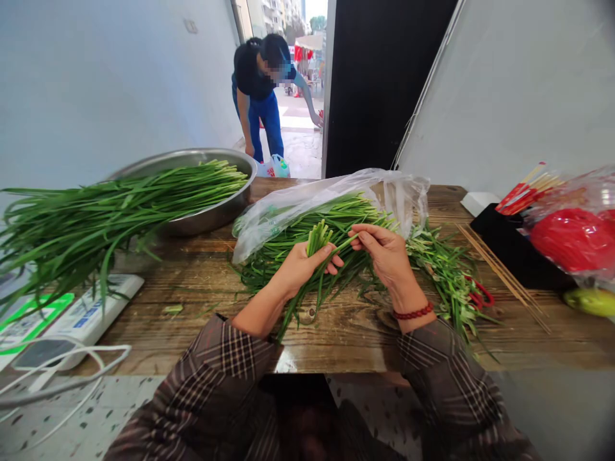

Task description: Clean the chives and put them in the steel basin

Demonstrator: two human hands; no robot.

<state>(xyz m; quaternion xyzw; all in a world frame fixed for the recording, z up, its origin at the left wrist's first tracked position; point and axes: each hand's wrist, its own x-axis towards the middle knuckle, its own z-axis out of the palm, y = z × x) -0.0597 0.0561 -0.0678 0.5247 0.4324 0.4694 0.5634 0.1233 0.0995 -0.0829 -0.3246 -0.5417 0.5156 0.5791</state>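
Note:
Closed around a small bunch of green stalks (317,238) is my left hand (302,266), near the middle of the wooden table. Their pale cut ends point up and the leaves hang below the hand. My right hand (384,253) pinches the end of one green stalk (344,243) just right of the bunch. Behind both hands, a larger pile of long green stalks (283,246) lies partly under a clear plastic bag (307,197). To the right of my right hand is a heap of loose leaves and scraps (442,269).
A metal basin (206,221) heaped with long greens (144,198) stands at the left. Nearby are a white device (103,317) and cables (86,349). Right: red-handled scissors (480,294), thin sticks (504,275), a black box (523,246), a red bundle (571,237). A person (262,89) bends in the doorway.

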